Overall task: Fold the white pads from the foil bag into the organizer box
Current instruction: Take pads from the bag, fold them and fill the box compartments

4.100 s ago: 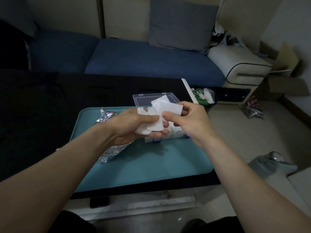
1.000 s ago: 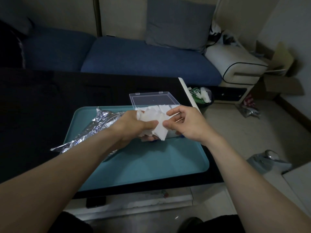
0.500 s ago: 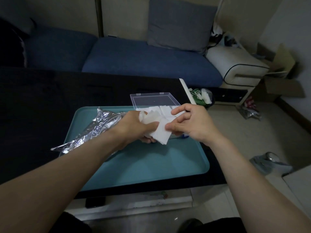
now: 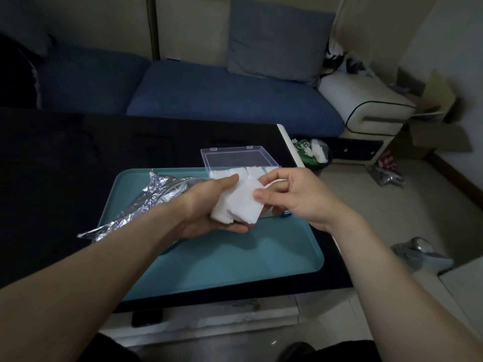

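My left hand (image 4: 206, 205) cradles a small stack of white pads (image 4: 236, 202) in its palm above the teal tray (image 4: 235, 267). My right hand (image 4: 292, 197) pinches the right edge of the top pad between thumb and forefinger. Behind both hands stands the clear organizer box (image 4: 235, 159) with its lid open; several white pads (image 4: 251, 171) lie inside it, partly hidden by my fingers. The crumpled foil bag (image 4: 146, 202) lies on the tray's left side, under my left forearm.
The tray sits on a black table (image 4: 65, 163) whose right edge runs close to the box. A blue sofa (image 4: 209, 95) is behind. On the floor to the right are a small bin (image 4: 313, 152), a white stool (image 4: 366, 100) and a grey bag (image 4: 423, 254).
The stack of pads has settled lower in my left palm, and my right hand has shifted from spread fingers over the pads to a pinch on the top pad's right edge.
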Demonstrator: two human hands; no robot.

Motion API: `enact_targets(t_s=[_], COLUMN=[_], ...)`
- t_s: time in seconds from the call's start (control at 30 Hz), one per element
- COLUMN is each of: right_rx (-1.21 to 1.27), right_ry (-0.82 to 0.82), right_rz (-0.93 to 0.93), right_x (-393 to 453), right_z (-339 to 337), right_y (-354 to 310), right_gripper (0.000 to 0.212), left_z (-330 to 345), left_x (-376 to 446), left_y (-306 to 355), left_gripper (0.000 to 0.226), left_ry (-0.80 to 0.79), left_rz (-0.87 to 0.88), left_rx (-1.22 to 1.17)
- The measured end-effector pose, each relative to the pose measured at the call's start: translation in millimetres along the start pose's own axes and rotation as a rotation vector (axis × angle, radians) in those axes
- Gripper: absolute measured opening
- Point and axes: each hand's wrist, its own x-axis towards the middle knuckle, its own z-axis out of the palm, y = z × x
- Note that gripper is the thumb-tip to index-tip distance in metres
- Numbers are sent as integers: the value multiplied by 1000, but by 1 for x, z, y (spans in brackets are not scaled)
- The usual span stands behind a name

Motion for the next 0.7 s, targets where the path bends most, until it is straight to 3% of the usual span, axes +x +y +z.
enact_targets(t_s=[0.1, 0.23, 0.37, 0.5, 0.6, 0.7], right_rx=[-290, -352, -135, 97, -58, -307], right_ry=[80, 76, 83, -91, -103, 25], right_rz=[-23, -77, -156, -135, -133, -190], right_x=[6, 7, 8, 2, 3, 8], right_z=[9, 10, -4, -15, 0, 13], right_y=[5, 6, 7, 3, 3, 3], right_gripper=[27, 16, 16, 28, 21, 23], left_z=[4, 4, -1, -3, 1, 9], left_x=[-1, -2, 0, 4, 2, 1], left_y=[0, 1, 1, -1, 0, 5], left_gripper=[49, 54, 51, 46, 63, 48], left_ry=[-55, -77, -52, -46, -251, -313], left_rz=[8, -10, -27, -7, -64, -39], left_rx=[-6, -59, -88, -52, -68, -160])
